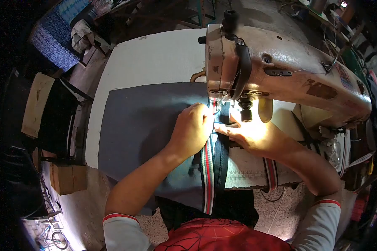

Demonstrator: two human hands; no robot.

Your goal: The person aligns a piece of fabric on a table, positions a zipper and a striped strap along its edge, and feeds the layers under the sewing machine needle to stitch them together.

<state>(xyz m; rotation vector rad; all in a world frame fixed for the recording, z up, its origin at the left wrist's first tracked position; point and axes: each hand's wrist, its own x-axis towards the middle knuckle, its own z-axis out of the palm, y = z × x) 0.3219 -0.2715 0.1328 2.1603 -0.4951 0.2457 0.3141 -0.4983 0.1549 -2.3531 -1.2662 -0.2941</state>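
Grey fabric [134, 121] lies flat on the sewing table. Along its right edge runs a striped ribbon [207, 175] in red, white and black, with a dark strip like zipper tape [223, 163] beside it. My left hand [191, 130] rests on the fabric with curled fingers, closed at the ribbon's edge. From the right, my right hand [255, 133] reaches under the sewing machine head [255, 62], thumb and fingers pinched at the dark strip. The needle area is brightly lit, and the exact contact of the fingertips is partly hidden by glare.
The white table [155, 54] extends behind the fabric. Another striped ribbon length [271, 173] hangs over the front edge at right. A dark chair [50, 113] and a cardboard box [68, 178] stand to the left. Clutter crowds the far right.
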